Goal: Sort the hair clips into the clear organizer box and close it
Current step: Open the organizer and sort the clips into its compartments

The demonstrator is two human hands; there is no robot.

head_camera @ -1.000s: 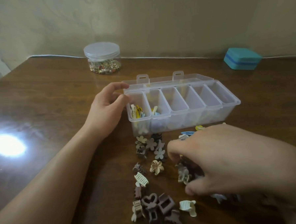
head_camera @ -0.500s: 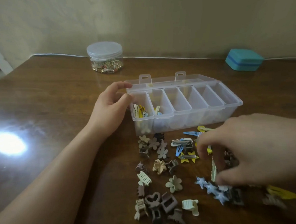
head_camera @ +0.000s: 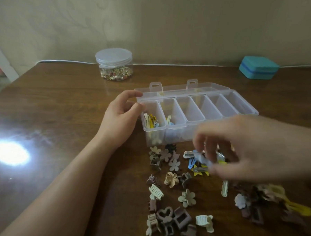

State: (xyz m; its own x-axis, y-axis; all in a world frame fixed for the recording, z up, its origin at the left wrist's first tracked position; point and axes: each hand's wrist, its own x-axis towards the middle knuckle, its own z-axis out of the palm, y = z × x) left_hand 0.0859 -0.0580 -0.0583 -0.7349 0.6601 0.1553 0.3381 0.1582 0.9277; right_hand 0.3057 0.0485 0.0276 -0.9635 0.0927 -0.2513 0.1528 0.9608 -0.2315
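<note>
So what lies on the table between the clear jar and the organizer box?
Nothing: in the head view only bare wooden table lies between the lidded clear jar of small trinkets and the open organizer box.

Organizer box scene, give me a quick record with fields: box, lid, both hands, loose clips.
box: clear organizer box, two leftmost compartments hold clips, the rest look empty
lid: open, folded back
left hand: fingers touch the box's left end
right hand: blurred, pinching a light blue clip
loose clips: scattered on the table before the box
</note>
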